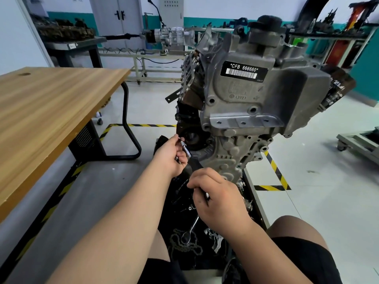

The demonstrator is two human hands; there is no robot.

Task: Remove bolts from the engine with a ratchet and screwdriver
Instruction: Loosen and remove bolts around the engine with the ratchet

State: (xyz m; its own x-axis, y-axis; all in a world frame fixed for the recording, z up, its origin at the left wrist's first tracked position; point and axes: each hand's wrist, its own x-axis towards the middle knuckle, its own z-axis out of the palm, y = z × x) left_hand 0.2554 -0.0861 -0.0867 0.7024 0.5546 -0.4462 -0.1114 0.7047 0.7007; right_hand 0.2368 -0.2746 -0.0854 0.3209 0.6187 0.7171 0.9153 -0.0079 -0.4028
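A grey engine (252,103) with a black "CFB 666660" label stands on a stand in front of me. My left hand (171,158) pinches the chrome socket end of a ratchet (186,150), held close to the engine's lower left side by a dark round pulley (191,138). My right hand (217,199) grips the ratchet's black handle, lower and nearer to me. The tip of the socket is partly hidden by my fingers, so I cannot tell whether it sits on a bolt.
A wooden table (47,107) stands to the left. Below the engine a black tray (190,238) holds a second ratchet, a chain and loose metal parts. Yellow-black floor tape (274,171) marks the bay. My knees frame the tray.
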